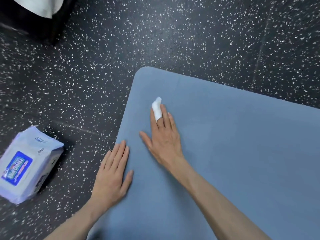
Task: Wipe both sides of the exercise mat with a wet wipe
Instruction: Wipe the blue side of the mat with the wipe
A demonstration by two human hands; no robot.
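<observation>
Blue foam exercise mat (225,153) lies flat on the speckled black rubber floor (155,32), soft and floppy; flip it from the rounded corner. Right hand (163,141) fingers straight, small folded white wet wipe (157,109) tucked between them (thin, bunches easily), pressed near that corner. Left hand (112,174) flat, open, pinning the mat's edge.

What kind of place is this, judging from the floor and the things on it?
Probably a gym or home workout room. The floor is black rubber flooring with white speckles, typical of gyms, and a blue foam exercise mat lies flat on it. A pale purple pack of wet wipes sits beside the mat.
</observation>
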